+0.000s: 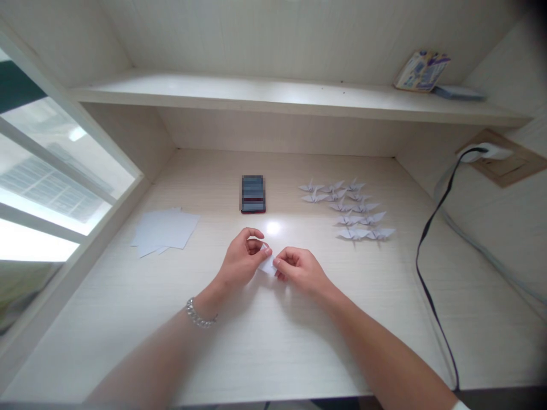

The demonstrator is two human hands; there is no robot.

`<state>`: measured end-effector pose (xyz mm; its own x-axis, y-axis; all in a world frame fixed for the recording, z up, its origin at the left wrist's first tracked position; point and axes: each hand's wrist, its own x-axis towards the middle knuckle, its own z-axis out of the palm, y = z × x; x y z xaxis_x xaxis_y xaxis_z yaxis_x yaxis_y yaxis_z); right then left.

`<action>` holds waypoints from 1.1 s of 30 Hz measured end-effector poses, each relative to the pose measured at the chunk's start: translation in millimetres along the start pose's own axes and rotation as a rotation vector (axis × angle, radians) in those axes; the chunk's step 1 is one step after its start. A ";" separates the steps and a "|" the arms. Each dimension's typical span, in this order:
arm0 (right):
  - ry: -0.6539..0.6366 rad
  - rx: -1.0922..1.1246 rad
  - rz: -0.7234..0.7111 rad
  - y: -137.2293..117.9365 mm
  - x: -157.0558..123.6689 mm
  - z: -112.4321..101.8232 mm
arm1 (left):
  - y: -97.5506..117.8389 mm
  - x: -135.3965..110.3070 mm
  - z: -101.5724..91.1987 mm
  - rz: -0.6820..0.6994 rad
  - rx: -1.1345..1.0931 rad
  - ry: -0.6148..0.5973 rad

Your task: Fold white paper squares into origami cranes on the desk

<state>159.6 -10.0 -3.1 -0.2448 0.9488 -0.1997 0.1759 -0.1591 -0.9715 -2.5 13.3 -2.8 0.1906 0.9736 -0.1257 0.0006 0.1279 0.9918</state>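
Note:
Between my two hands is a small folded piece of white paper [268, 265], held just above the desk. My left hand [243, 257] pinches its upper left part between thumb and fingers. On the other side, my right hand [300, 266] grips the right edge with thumb and fingertips. My fingers cover part of the folds. Several folded white paper cranes [352, 219] stand in rows at the right. At the left lies a loose stack of white paper sheets [167, 230].
A phone [253, 195] lies on the desk [265, 353] beyond my hands. A black cord [423, 250] runs from the wall socket [506, 159] down the right side. Above is a shelf [256, 94] with a small colourful box [422, 71]. A window [47, 165] is at the left.

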 end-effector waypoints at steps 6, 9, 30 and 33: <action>-0.063 0.139 0.064 2.1 2.4 -3.7 | 1.5 0.7 -1.9 -0.011 -0.036 0.027; -0.056 0.151 0.058 4.6 3.2 -4.9 | 1.9 1.1 -2.6 -0.014 -0.037 0.055; -0.042 0.034 -0.012 3.7 2.6 -3.8 | 0.2 -0.4 0.8 -0.066 -0.098 0.051; -0.014 0.026 -0.041 4.8 2.8 -3.7 | 0.2 -0.8 1.5 -0.080 -0.121 0.015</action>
<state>163.3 -7.1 -7.9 -0.2648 0.9507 -0.1616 0.1410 -0.1276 -0.9817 -1.2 12.2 -2.5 0.1797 0.9621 -0.2054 -0.1034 0.2261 0.9686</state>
